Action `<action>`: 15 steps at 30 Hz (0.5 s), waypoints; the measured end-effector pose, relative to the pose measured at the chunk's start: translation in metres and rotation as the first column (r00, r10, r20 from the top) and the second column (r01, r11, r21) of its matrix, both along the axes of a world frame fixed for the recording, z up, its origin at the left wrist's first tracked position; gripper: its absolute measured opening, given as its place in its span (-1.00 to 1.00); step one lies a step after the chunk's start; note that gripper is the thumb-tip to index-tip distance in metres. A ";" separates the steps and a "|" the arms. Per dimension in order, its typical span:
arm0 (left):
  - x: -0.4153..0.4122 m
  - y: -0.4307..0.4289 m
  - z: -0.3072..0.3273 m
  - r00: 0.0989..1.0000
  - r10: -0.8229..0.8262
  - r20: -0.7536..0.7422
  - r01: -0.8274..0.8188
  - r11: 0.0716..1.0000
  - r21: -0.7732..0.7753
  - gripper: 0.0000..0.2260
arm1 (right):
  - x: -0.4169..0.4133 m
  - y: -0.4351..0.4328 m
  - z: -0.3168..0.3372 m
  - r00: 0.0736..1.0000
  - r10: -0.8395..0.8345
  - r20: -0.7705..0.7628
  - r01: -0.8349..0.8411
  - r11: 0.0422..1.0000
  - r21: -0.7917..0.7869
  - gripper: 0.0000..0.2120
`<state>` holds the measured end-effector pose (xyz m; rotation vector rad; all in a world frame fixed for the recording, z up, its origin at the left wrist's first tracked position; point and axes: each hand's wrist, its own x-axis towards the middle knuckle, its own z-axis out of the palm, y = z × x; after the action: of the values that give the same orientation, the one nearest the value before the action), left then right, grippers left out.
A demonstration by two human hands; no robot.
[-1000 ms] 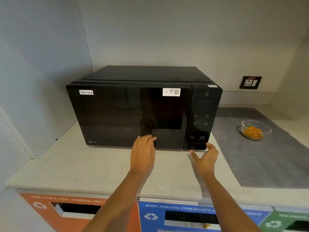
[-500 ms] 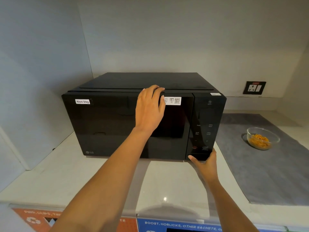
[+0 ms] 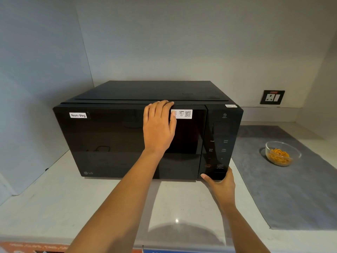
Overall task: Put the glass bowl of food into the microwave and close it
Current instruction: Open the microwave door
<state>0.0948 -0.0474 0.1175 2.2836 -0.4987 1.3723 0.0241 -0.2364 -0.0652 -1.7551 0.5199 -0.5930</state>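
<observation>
a second earlier both hands had hovered low in front of the microwave (image 3: 145,132); by now the left hand (image 3: 159,127) had climbed to the top edge of the door (image 3: 113,141) and the right hand (image 3: 219,181) had settled against the lower corner of the control panel (image 3: 218,143). to me that meant the opening had begun, though the door was visibly closed and nothing of the bowl step was done.

the left arm reached straight forward and up. its palm lay flat on the dark glass, fingers (image 3: 160,105) held together and hooked over the door's top rim, the thumb alongside, just touching the white qr sticker (image 3: 184,114). it gripped nothing, only pressed and curled. the right hand came in low with the wrist bent back, thumb (image 3: 205,177) stretched left along the panel's bottom edge and the rest cupped under the right corner. i could not tell whether it was pressing a release or just steadying the oven.

the glass bowl of food (image 3: 281,153) sat untouched on the grey mat (image 3: 291,194), well to the right of the microwave, apart from both hands.
</observation>
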 end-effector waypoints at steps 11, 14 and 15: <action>-0.016 0.009 -0.006 0.994 -0.008 0.113 0.013 0.999 -0.040 -0.64 | 0.007 0.010 0.004 0.997 -0.055 0.055 0.052 0.997 0.064 -0.29; -0.025 0.010 0.000 0.999 -0.033 0.036 0.034 0.999 -0.031 -0.66 | 0.003 0.010 0.003 0.999 0.012 0.044 -0.017 0.995 0.095 -0.26; -0.028 0.009 0.001 0.999 -0.045 0.012 0.045 0.998 -0.043 -0.66 | 0.001 0.010 0.001 0.999 0.025 0.023 -0.026 0.997 0.075 -0.24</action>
<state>0.0672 -0.0380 0.1188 2.2184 -0.5159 1.3619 0.0255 -0.2261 -0.0644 -1.6801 0.4976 -0.5674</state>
